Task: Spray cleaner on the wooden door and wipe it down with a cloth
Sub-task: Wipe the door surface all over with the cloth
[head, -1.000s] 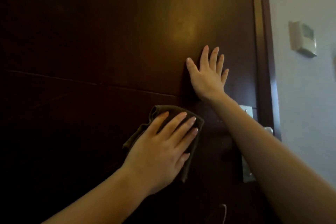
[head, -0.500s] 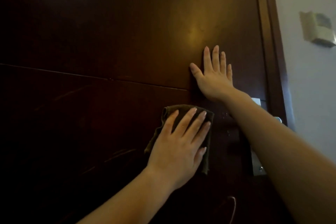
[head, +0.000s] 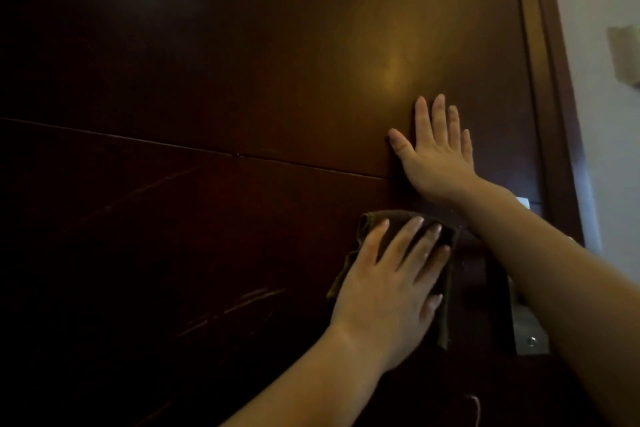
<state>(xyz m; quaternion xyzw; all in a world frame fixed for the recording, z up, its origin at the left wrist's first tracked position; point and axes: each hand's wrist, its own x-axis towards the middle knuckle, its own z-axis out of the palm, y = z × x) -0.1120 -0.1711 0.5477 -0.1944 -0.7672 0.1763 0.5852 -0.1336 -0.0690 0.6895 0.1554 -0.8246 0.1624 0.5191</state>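
2 bare hands were recorded flat against 1 wooden door (head: 242, 62).

1. Door: dark brown and glossy, filling most of the view from the far left. 1 horizontal groove (head: 173, 146) crossed it. Faint pale streaks (head: 235, 308) lay below that groove, left of the hands. A warm patch of reflected light sat right of centre, above the hands.
2. Left hand (head: 388, 291): fingers straight and spread, palm pressed on the cloth, gripping nothing.
3. Cloth (head: 445, 319): dark olive and folded, pinned between the left palm and the door below the groove. Its top edge showed past the fingertips, and 1 side hung down to the right of the hand.
4. Right hand (head: 436, 156): fingers straight and close together, thumb out, palm flat on bare wood just above the cloth, holding nothing. Its forearm passed just right of the cloth.
5. Metal lock plate (head: 530, 340): partly hidden behind the right forearm.
6. Door frame (head: 550, 114): dark wood, at the door's right edge.
7. Wall (head: 606, 184): pale, carrying 1 blurred box-shaped fitting (head: 627, 59) at the far right.
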